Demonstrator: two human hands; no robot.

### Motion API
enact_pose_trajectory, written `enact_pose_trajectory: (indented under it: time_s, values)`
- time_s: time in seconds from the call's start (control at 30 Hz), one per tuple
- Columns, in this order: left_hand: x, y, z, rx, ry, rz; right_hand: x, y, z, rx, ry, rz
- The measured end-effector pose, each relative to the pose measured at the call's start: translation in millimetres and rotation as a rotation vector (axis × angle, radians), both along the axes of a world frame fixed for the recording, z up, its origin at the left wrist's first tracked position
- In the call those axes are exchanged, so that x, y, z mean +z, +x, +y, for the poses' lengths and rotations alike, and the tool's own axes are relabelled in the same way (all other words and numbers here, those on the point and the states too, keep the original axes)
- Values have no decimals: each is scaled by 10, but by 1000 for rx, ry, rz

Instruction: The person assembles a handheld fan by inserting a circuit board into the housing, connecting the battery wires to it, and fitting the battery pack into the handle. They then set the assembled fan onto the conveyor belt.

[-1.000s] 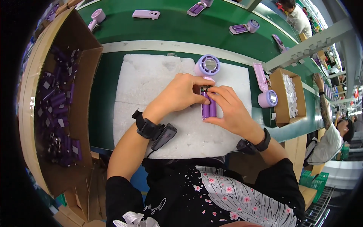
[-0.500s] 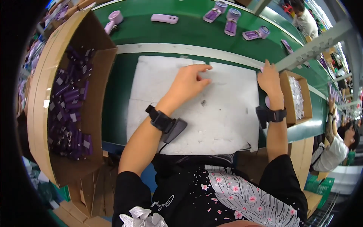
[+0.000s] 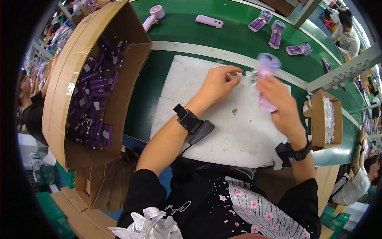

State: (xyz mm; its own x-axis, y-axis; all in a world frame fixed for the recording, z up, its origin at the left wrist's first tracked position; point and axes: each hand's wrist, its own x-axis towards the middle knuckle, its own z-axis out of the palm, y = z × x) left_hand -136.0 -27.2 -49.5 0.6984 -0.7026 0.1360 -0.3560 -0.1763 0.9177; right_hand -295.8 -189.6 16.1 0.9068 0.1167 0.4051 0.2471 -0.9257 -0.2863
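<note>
- At far left, a co-worker (image 3: 35, 115) in dark clothing, partly hidden behind a large open carton (image 3: 129, 79) heaped with purple battery cells (image 3: 97, 84).
- Next, a green bench top (image 3: 139, 103), with a white rail (image 3: 191, 49) crossing it; beyond the rail, a lilac fan (image 3: 156, 12) and a flat lilac casing (image 3: 209, 21) lying on green.
- Holds the left hand (image 3: 219, 85) above a white foam sheet (image 3: 238, 139) marked with dark specks, fingers loosely curled, thumb apart from forefinger.
- Grips a lilac handheld fan (image 3: 268, 65) in the right hand (image 3: 278, 95), over the sheet's right part, blurred; cannot tell each fingertip's place.
- Beyond the rail, three fans (image 3: 277, 35) with purple-filled handles.
- At right, a small carton (image 3: 318, 123) of white pieces (image 3: 329, 119) near a pale metal beam (image 3: 342, 71).
- Farther right, two people (image 3: 350, 38) in pale tops.
</note>
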Motion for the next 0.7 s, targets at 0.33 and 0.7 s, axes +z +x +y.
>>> enact_pose_trajectory:
  time_s: [0.33,0.7]
  values:
    - [149,-7,11,-92,31,76,-533,18,-44,159,326,227]
    - [56,62,21,-110,-9,-133,-425,52,64,258,502,362]
